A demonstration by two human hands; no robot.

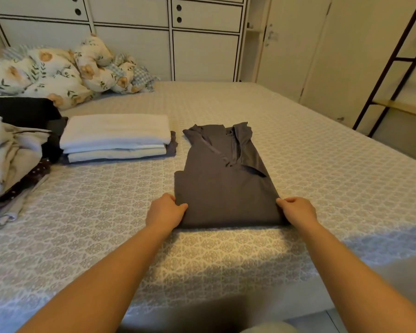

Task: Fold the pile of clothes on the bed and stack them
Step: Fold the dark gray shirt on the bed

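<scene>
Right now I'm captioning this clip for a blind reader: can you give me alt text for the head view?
Two bare hands, left hand and right hand, each pinch a near corner of a half-folded grey shirt lying flat on a patterned bed. To its left sits a neat stack of folded clothes, and beyond that an unfolded pile.

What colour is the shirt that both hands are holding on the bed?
The shirt is dark grey, plain without pattern; the head view shows it clearly.
</scene>
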